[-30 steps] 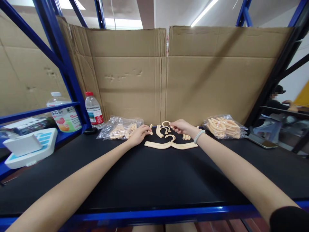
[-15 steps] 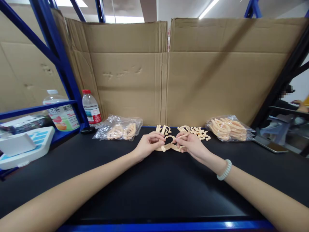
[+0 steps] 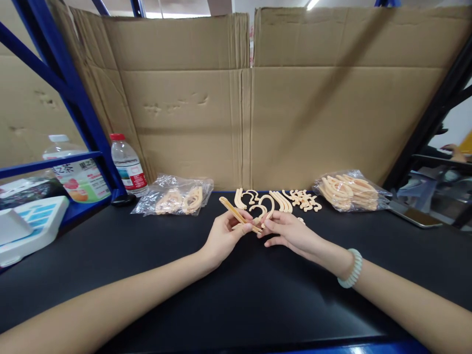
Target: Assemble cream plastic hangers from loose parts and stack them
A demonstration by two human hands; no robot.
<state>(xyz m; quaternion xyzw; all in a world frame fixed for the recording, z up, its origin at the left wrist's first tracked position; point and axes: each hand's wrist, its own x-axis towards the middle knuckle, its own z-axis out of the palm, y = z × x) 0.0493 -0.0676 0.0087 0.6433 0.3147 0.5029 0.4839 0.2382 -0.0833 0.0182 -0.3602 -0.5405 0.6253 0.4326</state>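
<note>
Two bare forearms enter from near edge, no sleeves in view on either. Left hand (image 3: 221, 236): slim fingers, no ring, no watch, no glove. Right hand (image 3: 291, 233): likewise ungloved, no ring visible. Right wrist wears bracelet (image 3: 351, 268): pale, whitish-green, rounded beads strung close in single loop, snug around wrist. Left wrist plain, nothing worn. Nails short, detail too small to tell. No markings or tattoos seen on forearms. Upper arms and clothing out of frame.
</note>
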